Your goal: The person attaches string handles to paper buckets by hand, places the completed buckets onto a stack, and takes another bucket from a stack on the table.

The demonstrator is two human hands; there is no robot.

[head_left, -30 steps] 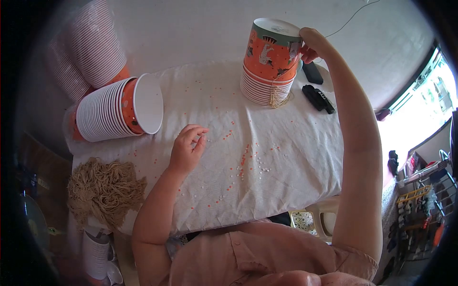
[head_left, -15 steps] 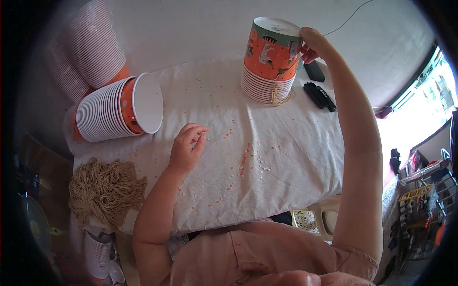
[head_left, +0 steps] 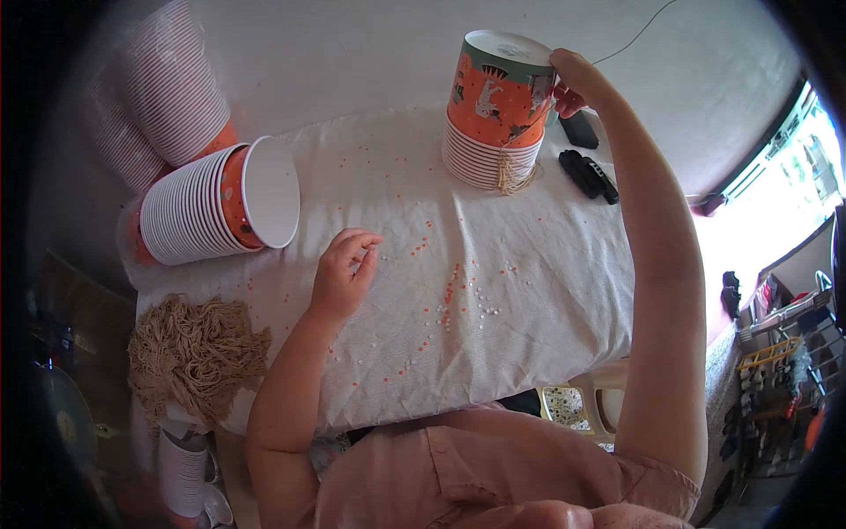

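My right hand (head_left: 575, 82) reaches to the far side of the table and holds the base edge of an upside-down orange and green paper bucket (head_left: 499, 104). This bucket tops a nested stack whose white rims (head_left: 490, 155) show below. Beige strings (head_left: 514, 174) hang at the stack's lower side. Above the middle of the cloth, my left hand (head_left: 345, 269) has loosely bent fingers, with a gap between thumb and fingertips and nothing visible in it. Small orange and white paper dots (head_left: 449, 295) lie scattered to its right.
Another bucket stack (head_left: 196, 204) lies sideways at left, with wrapped stacks (head_left: 172, 79) behind it. A tangled heap of beige string (head_left: 198, 357) sits at the front left. Black objects (head_left: 588, 176) lie right of the upright stack on the white tablecloth (head_left: 529, 335).
The view has shifted very slightly. Both hands keep the same pose, and the bucket stack stays in place.
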